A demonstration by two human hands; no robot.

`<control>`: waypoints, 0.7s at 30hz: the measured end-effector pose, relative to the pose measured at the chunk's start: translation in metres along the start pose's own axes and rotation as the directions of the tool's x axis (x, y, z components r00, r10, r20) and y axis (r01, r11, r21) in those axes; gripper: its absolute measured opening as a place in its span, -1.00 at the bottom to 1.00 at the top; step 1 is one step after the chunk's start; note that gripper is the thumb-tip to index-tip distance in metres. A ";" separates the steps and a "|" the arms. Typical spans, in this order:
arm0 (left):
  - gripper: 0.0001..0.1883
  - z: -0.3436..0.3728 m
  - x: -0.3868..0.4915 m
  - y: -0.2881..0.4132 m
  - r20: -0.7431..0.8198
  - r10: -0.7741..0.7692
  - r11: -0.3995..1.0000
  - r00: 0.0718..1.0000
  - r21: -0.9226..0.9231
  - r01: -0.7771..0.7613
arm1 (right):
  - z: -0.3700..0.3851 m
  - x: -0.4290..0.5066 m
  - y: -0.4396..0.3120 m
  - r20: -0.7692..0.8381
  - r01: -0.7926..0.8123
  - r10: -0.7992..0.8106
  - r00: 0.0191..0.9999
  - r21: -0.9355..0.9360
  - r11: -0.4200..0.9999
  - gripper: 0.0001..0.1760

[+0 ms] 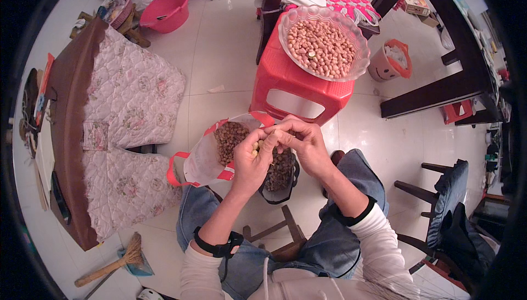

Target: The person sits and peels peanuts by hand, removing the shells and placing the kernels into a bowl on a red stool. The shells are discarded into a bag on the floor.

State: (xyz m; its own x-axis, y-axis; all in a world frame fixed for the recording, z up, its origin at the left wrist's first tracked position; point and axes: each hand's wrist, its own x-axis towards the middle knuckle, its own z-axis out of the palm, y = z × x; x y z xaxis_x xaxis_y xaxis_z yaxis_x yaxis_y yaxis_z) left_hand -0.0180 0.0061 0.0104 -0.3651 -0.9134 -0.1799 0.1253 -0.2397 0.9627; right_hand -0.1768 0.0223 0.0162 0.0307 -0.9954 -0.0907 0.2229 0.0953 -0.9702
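Both hands meet above a white bag point(202, 164) with red trim and a dark-rimmed container point(284, 195). Several pale yellowish pieces, apparently peanuts, point(257, 147) lie in the curled fingers of my left hand point(253, 158). At its thumb tip, the bent fingers of my right hand point(302, 139) come together; whatever they may pinch is hidden. Small brown pieces point(230, 141), perhaps unshelled peanuts, fill part of the bag. Darker brown bits point(280, 174) sit in the container under my hands. Beyond them, a clear scalloped bowl point(362, 63) holds many pink-skinned peanuts point(321, 47).
The bowl rests on a red plastic stool point(273, 78). To the left is a seat with a floral quilted cover point(136, 90); a pink basin point(169, 10) stands behind it. A waste bin point(383, 67), dark table leg point(428, 98) and chair point(448, 201) are on the right. A hand brush point(119, 261) lies lower left.
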 end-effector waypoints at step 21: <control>-0.72 0.011 -0.002 -0.011 -0.106 0.440 0.758 0.892 0.576 -0.306 | 0.028 -0.018 0.017 -0.152 0.085 -0.078 0.985 0.041 0.996 -0.81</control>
State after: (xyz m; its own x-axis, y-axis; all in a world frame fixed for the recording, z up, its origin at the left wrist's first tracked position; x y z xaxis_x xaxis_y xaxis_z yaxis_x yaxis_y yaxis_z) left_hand -0.0287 0.0144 0.0023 -0.1726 -0.9549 0.2417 -0.3244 0.2868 0.9014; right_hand -0.1461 0.0424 0.0077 -0.1352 -0.9896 -0.0481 0.2643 0.0108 -0.9644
